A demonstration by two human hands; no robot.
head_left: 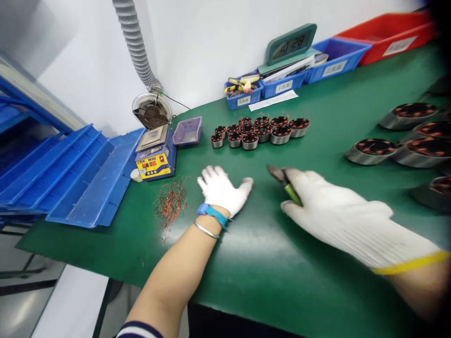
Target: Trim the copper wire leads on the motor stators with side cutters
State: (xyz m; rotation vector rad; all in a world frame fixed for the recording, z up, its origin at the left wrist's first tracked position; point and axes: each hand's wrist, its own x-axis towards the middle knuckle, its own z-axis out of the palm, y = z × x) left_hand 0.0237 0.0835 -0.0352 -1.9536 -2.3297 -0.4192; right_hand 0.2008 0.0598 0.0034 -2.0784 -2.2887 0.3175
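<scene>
Right hand (327, 202): gloved, clenched round the green handles of the cutters (287, 184); dark tip pointing up and left, low over the bench (268, 263).
Cutters: probably light, rigid and sharp at the tip; best held by the sleeved handles.
Left hand (221, 190): gloved, released, palm flat on the bench, grasping nothing; copper wire offcuts (171, 204) just beside.
Bench: flat green mat; small wound stators (259, 131) clustered beyond the hands, larger stators (375, 151) at right.
Room: white wall; solder pot (155, 157) under extraction hose (136, 42); blue bins (282, 84) at rear.

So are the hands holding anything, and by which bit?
The right hand holds a small plier-like tool by its green handle, metal tip sticking out. The left hand lies flat, holding nothing.
</scene>
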